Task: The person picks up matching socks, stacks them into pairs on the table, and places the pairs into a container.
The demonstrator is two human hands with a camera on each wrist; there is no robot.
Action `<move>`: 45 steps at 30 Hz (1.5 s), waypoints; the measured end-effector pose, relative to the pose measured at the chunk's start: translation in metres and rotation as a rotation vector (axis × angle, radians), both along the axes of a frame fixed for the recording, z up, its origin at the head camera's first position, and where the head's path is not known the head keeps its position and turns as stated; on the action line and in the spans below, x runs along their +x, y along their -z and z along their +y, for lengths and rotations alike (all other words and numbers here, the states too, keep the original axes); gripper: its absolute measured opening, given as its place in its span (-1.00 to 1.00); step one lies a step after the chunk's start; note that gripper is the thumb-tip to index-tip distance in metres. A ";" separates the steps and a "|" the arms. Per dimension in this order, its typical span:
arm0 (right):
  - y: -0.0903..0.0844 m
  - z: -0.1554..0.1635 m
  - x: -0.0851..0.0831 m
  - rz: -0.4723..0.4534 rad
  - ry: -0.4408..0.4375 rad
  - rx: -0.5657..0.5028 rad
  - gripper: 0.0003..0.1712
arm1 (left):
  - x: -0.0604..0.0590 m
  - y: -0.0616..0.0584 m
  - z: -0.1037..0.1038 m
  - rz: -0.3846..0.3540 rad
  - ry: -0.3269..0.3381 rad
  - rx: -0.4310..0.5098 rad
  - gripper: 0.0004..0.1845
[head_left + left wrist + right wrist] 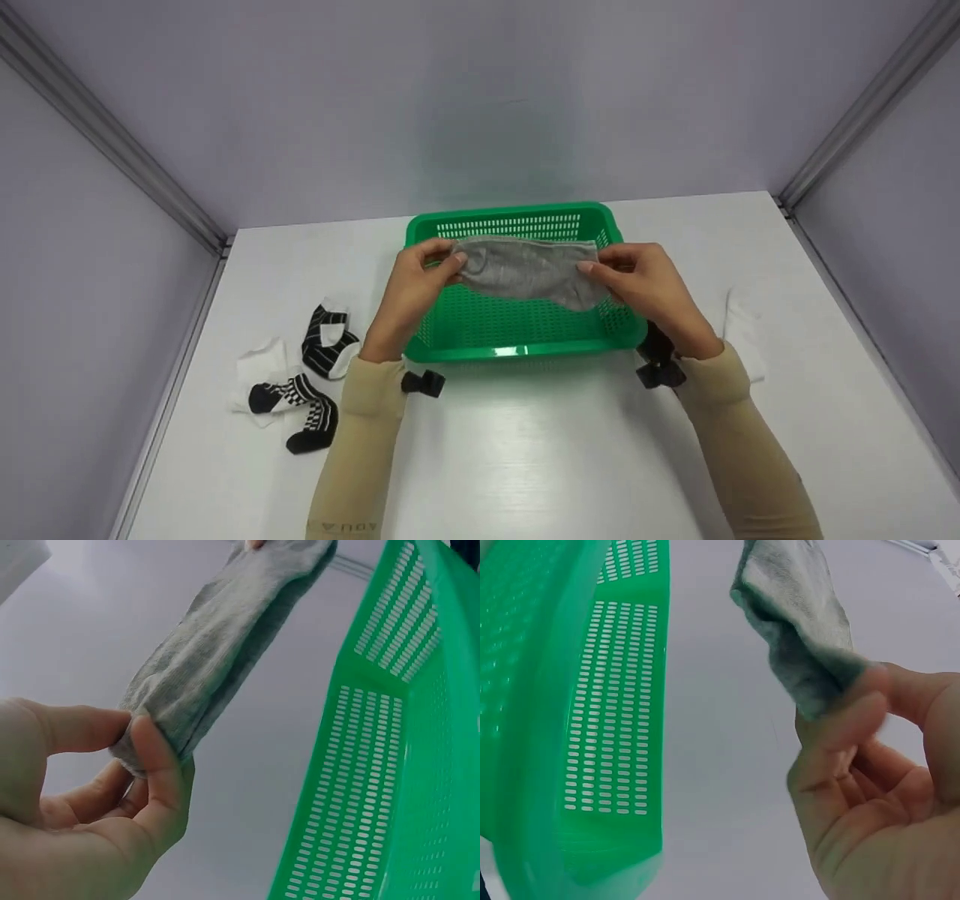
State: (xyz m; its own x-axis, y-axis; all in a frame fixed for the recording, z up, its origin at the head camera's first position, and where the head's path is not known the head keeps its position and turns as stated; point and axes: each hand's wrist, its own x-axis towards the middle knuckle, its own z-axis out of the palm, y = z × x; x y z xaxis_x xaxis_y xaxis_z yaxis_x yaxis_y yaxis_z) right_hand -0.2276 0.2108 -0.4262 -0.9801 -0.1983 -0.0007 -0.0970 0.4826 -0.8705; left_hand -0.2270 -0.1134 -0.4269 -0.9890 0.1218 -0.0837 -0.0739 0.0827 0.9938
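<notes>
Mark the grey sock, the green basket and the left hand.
grey sock [525, 271], head view, middle of the fabric stretched between both hands.
green basket [517, 350], head view, near rim.
left hand [412, 289], head view, back of the hand.

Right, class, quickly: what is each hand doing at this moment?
Left hand: pinches one end of the grey sock above the green basket.
Right hand: pinches the sock's other end.

Staged recording booth, plain lilac walls [480, 97], metal corner rails [112, 142], bare white tabletop [540, 450]
</notes>
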 end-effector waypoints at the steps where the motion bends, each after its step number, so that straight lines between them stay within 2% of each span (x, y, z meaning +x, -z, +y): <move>1: 0.000 -0.001 -0.004 0.012 0.006 0.015 -0.60 | -0.005 -0.001 0.001 0.009 -0.010 -0.013 -0.58; 5: 0.003 -0.004 -0.021 0.037 0.023 0.020 -0.58 | -0.025 0.000 0.002 0.046 -0.038 -0.055 -0.58; 9: 0.005 -0.004 -0.039 0.028 0.017 -0.071 -0.60 | -0.040 0.004 0.003 0.062 -0.046 -0.086 -0.57; 12: 0.005 -0.004 -0.052 0.023 -0.002 -0.130 -0.61 | -0.049 0.007 0.005 0.053 -0.056 -0.097 -0.55; 16: 0.007 -0.010 -0.067 0.010 -0.022 -0.153 -0.63 | -0.059 0.014 0.002 0.056 -0.098 -0.120 -0.56; 23: 0.015 -0.024 -0.086 -0.058 -0.070 -0.306 -0.63 | -0.077 0.026 -0.008 0.114 -0.172 -0.180 -0.63; 29: 0.024 -0.034 -0.096 -0.045 -0.067 -0.346 -0.65 | -0.086 0.036 -0.014 0.212 -0.183 -0.166 -0.79; 32: 0.030 -0.039 -0.099 -0.039 -0.060 -0.361 -0.68 | -0.088 0.043 -0.015 0.238 -0.188 -0.178 -0.85; 39: 0.048 -0.042 -0.105 -0.057 -0.041 -0.424 -0.74 | -0.090 0.055 -0.008 0.252 -0.162 -0.222 -0.91; 42: 0.057 -0.041 -0.106 -0.085 -0.035 -0.425 -0.71 | -0.090 0.060 -0.005 0.235 -0.127 -0.293 -0.89; 45: 0.066 -0.038 -0.105 -0.136 -0.029 -0.386 -0.67 | -0.090 0.064 -0.004 0.173 -0.070 -0.398 -0.84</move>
